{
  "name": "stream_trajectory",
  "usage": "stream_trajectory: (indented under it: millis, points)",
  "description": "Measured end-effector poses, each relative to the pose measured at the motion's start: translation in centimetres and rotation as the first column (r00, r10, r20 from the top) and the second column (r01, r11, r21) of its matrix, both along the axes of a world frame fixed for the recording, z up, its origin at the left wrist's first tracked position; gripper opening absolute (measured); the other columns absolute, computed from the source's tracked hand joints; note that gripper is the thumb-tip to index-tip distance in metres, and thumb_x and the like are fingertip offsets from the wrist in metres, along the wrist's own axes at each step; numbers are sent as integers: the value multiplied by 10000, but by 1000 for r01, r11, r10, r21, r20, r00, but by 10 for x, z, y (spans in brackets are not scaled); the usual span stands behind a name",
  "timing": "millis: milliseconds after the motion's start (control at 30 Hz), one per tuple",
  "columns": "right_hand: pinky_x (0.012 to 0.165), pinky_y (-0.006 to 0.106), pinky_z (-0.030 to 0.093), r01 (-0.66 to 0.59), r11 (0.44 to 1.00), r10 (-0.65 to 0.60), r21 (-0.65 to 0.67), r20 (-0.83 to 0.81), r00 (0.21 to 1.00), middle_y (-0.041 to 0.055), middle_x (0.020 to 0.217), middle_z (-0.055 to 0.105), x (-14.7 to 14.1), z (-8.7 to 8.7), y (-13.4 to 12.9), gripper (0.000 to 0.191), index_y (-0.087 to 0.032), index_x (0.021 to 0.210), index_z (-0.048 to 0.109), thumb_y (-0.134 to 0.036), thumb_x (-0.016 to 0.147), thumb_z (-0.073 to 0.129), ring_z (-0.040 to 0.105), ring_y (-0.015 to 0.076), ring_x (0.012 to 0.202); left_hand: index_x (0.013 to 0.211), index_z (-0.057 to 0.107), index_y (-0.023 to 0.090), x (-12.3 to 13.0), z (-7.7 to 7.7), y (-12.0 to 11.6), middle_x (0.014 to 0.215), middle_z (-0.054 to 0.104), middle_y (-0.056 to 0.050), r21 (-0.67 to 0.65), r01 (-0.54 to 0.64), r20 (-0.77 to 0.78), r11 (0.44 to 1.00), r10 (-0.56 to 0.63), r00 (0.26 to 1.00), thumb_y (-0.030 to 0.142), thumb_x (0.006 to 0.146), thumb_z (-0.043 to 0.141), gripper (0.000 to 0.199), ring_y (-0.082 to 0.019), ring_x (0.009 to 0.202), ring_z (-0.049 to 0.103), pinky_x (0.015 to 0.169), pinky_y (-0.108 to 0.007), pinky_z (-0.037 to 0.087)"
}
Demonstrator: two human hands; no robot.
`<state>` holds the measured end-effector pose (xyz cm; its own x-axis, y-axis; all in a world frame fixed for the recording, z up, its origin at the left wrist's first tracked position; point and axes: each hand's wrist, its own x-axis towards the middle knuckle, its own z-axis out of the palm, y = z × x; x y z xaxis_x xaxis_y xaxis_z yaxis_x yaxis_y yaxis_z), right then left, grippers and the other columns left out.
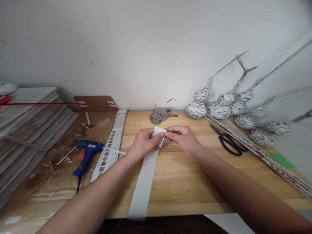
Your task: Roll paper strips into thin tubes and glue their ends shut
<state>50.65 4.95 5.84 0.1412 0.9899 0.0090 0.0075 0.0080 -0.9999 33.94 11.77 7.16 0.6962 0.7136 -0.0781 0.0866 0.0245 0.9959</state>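
Note:
A long white paper strip [145, 187] runs from the table's front edge up to both hands. My left hand [145, 141] is closed on the strip near its far end, thumb on top. At the strip's upper right corner, my right hand [179, 138] pinches the edge with thumb and forefinger. The fingertips of the two hands are close together. Under the strip, the fingers are partly hidden. A grey crumpled cloth [159, 115] lies just beyond the hands on the wooden table [185, 182].
Left: a blue glue gun [88, 157] on stained cardboard [60, 182], folded newspaper strips [109, 149] and a stack of paper [26, 139]. Right: black scissors [230, 142], long paper rods [263, 159], a green piece [280, 159] and several woven gourd shapes [219, 110] by the wall.

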Motion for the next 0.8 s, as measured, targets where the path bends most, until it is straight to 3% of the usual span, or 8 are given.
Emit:
stream_trajectory:
  millis: [333,567,800]
  points:
    - [414,217,268,25,999,-26,20,37,999,-1,611,584,2,-6,1,311,-143,873,728,-428,750,709,395,60,459,888,700,155,-2,-6,0,778,709,-66,277,-26,-89,961,53,995,446,828,577,321,-175,696,639,620,-252,490]
    - [413,222,271,111,994,-112,8,55,992,-7,572,570,-4,0,1,282,-130,787,708,-408,740,703,387,59,444,878,703,166,-2,-1,0,697,669,-25,438,17,-169,899,65,983,390,812,587,261,-148,604,559,549,-233,403]
    - [473,233,327,200,980,-201,27,79,976,-22,558,553,-7,3,1,240,-157,707,664,-393,739,694,430,81,491,849,705,167,-1,-6,1,718,676,-23,410,-20,-172,912,99,980,425,761,640,279,-159,624,560,540,-228,380]
